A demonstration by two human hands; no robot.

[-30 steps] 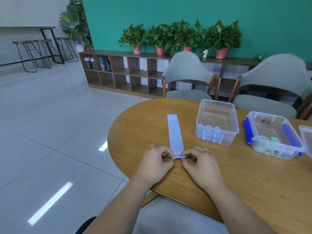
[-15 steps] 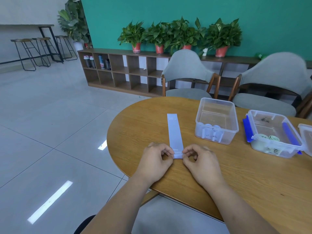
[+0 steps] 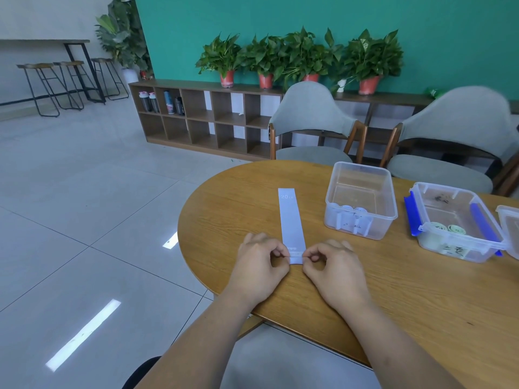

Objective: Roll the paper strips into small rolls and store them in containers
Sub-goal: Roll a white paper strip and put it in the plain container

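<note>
The paper strip [image 3: 292,220] lying on the table [image 3: 224,220] carries a white "20" at its far end. The 2 small characters right after the number are too small to make out. Near its close end, just beyond where the left hand [image 3: 259,265] and right hand [image 3: 334,272] pinch it, run a few lines of fine white print, not legible. In the clear box [image 3: 379,231], the white rolls [image 3: 351,224] show dark handwritten marks, too blurred to read. The pale rolls [image 3: 455,251] in the box with blue clips [image 3: 477,254] bear dark handwritten strokes as well, also unreadable. Any print on the bottles [image 3: 170,102] on the shelf [image 3: 213,88] is too small to read.
</note>
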